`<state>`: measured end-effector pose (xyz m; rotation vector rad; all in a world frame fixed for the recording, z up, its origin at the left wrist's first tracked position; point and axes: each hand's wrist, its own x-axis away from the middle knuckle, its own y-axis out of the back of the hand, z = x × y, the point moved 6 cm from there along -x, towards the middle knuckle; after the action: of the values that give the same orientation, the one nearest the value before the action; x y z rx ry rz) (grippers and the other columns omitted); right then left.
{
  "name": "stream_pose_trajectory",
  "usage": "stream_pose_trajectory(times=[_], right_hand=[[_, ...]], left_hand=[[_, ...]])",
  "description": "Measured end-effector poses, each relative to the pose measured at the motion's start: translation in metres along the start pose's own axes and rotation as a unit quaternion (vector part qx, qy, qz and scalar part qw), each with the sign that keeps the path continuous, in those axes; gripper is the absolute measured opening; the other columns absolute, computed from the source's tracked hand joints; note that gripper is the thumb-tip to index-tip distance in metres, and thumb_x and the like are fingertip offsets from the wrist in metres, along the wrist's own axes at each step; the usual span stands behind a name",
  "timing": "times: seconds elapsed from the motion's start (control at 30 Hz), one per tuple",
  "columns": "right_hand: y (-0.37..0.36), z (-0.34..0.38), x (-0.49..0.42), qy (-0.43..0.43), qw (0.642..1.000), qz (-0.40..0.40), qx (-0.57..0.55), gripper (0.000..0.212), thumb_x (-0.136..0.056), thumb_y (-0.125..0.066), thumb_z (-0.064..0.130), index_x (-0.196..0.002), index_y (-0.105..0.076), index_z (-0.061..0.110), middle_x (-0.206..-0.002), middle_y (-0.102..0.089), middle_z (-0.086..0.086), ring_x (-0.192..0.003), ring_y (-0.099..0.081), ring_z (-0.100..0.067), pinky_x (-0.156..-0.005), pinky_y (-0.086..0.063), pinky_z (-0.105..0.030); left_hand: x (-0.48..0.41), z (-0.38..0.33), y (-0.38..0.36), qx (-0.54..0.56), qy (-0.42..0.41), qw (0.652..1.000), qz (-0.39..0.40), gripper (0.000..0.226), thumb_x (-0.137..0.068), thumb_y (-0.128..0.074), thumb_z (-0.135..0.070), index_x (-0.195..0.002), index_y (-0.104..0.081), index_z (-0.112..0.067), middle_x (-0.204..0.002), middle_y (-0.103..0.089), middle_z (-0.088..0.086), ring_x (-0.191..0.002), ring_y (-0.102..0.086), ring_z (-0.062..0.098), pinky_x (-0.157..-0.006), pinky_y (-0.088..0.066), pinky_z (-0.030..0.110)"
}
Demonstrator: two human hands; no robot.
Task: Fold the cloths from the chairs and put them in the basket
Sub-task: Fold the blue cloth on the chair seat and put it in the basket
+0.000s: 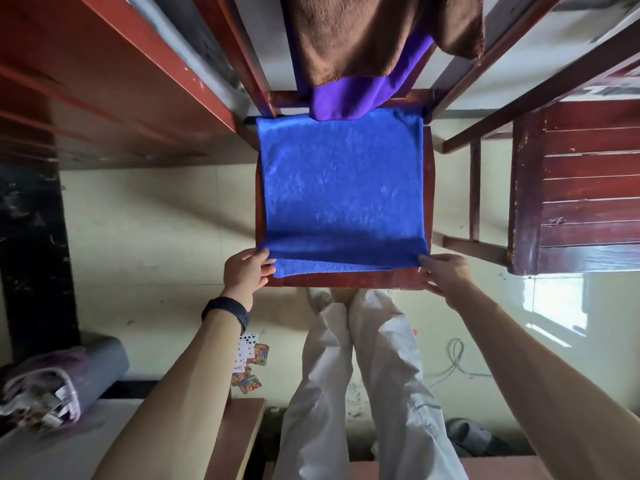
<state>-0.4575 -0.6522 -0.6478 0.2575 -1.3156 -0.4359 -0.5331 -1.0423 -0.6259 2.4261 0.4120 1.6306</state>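
Blue cloth (343, 188) is lying flat on the wooden chair seat (346, 283), L hand (246, 271) & R hand (446, 276) each pinching a near corner. Cards (251, 360) are lying on the pale floor (156, 223).

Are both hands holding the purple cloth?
No, the left hand and right hand pinch the near corners of the blue cloth; the purple cloth hangs behind it, untouched.

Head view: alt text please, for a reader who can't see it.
A person's bare left grip and right grip hold the near corners of a blue cloth spread flat on a wooden chair seat. A brown cloth and a purple cloth hang at its back.
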Motion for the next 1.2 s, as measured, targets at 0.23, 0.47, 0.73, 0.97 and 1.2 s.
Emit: stream_pose_trajectory(times=[0.23,0.47,0.73,0.97,1.2], right_hand=[[0.03,0.046,0.031,0.115,0.959,0.046,-0.256,0.009,-0.084,-0.077,0.023,-0.079,-0.069,0.022,-0.069,-0.069,0.005,-0.062,-0.067,-0.008,-0.064,-0.058,-0.024],[0.004,-0.013,-0.007,0.095,0.994,-0.047,-0.036,0.008,-0.09,-0.073,0.026,-0.085,-0.067,0.023,-0.089,-0.075,-0.012,-0.077,-0.07,-0.032,-0.077,-0.058,-0.05],[-0.012,-0.025,-0.04,0.096,0.979,-0.104,0.147,0.014,-0.086,-0.07,0.033,-0.089,-0.062,0.022,-0.088,-0.069,-0.001,-0.091,-0.068,-0.03,-0.08,-0.051,-0.033],[-0.023,-0.02,-0.028,0.13,0.958,-0.148,0.21,0.029,-0.093,-0.063,0.025,-0.11,-0.056,0.003,-0.112,-0.061,-0.019,-0.102,-0.056,-0.036,-0.081,-0.036,-0.034],[-0.027,-0.017,-0.024,0.135,0.968,-0.127,0.171,0.015,-0.095,-0.053,0.022,-0.1,-0.05,0.008,-0.1,-0.054,-0.011,-0.089,-0.048,-0.029,-0.079,-0.035,-0.035]], left_hand=[[0.014,-0.017,0.019,0.161,-0.088,0.983,-0.029,0.004,-0.091,-0.071,-0.026,-0.094,-0.07,-0.026,-0.071,-0.072,-0.011,-0.059,-0.065,0.004,-0.059,-0.052,0.017],[-0.019,0.041,0.007,-0.009,-0.034,0.997,-0.067,0.018,-0.092,-0.07,-0.027,-0.107,-0.067,-0.016,-0.094,-0.074,0.006,-0.06,-0.067,0.008,-0.048,-0.046,0.018],[-0.045,0.058,-0.001,-0.165,-0.045,0.982,-0.084,0.013,-0.088,-0.072,-0.034,-0.085,-0.062,-0.027,-0.097,-0.075,0.005,-0.078,-0.073,0.024,-0.085,-0.059,0.042],[-0.04,0.051,-0.01,-0.308,-0.065,0.94,-0.132,0.026,-0.089,-0.067,-0.036,-0.1,-0.064,-0.012,-0.098,-0.071,0.007,-0.091,-0.066,0.031,-0.071,-0.046,0.03],[-0.038,0.052,-0.014,-0.257,-0.042,0.959,-0.108,0.02,-0.09,-0.06,-0.031,-0.101,-0.061,-0.014,-0.096,-0.07,0.006,-0.077,-0.065,0.024,-0.061,-0.046,0.029]])
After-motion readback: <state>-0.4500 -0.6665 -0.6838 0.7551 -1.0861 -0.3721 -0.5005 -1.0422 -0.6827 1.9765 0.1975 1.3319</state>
